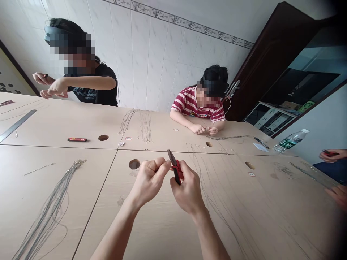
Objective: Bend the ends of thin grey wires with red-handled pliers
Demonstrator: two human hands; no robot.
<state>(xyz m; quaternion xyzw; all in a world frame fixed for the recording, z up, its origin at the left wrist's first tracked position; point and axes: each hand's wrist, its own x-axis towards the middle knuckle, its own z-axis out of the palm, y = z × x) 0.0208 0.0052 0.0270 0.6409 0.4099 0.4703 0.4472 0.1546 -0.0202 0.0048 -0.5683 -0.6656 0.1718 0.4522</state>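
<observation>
My right hand (187, 186) is wrapped round the red-and-black handles of a pair of pliers (171, 158), whose dark jaws point up and to the left. Close beside the jaws, my left hand (152, 177) is closed in a pinch. Something tiny and pale shows at its fingertips by the pliers, too small to name. To the left lies a bundle of thin grey cords (58, 193) with small metal ends gathered at the top. More thin cords (217, 202) run loosely across the table on the right of my hands.
Across the table (103, 155) sit two people, one in black (105, 81), one in striped red (187, 99). Another person's hand (334, 155) is at the right edge. A metal ruler (20, 124), red-black lighter-like object (77, 139), water bottle (291, 140) and table holes (134, 164) are around.
</observation>
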